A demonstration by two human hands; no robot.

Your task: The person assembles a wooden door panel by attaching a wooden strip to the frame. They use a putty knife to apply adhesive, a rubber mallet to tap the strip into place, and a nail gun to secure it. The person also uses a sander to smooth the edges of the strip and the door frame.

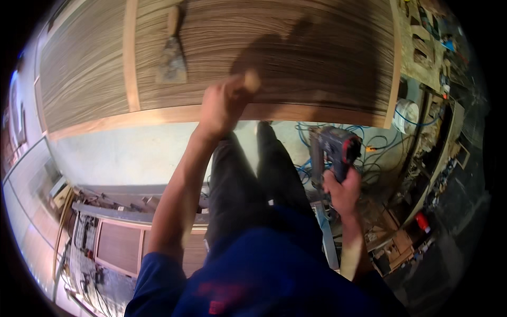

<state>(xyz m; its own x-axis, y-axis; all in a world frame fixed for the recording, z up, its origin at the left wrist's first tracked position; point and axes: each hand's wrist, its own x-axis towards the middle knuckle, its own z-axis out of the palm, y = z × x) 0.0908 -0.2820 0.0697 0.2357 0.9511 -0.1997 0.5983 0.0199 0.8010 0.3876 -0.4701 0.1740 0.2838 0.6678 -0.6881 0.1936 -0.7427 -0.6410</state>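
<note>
My right hand (pixel 346 190) grips a dark pneumatic nail gun (pixel 338 148), held out past the near edge of a wood-grained panel (pixel 317 63). Closed and slightly blurred, my left hand (pixel 224 105) is over the panel's pale front edge strip (pixel 169 114). A rounded, light-brown end (pixel 252 81) sticks out of that hand; the rest of the item is hidden, so its kind is unclear. A putty knife (pixel 173 59) with a wooden handle and a worn, wide blade lies on the panel beyond my left hand.
Blue air hoses (pixel 380 142) coil on the floor at right, near a white bucket (pixel 406 116). A cluttered workbench (pixel 422 58) with tools stands at far right. Wood offcuts (pixel 398 245) and a red object (pixel 422 222) lie lower right. Another framed panel (pixel 119 245) is behind me at left.
</note>
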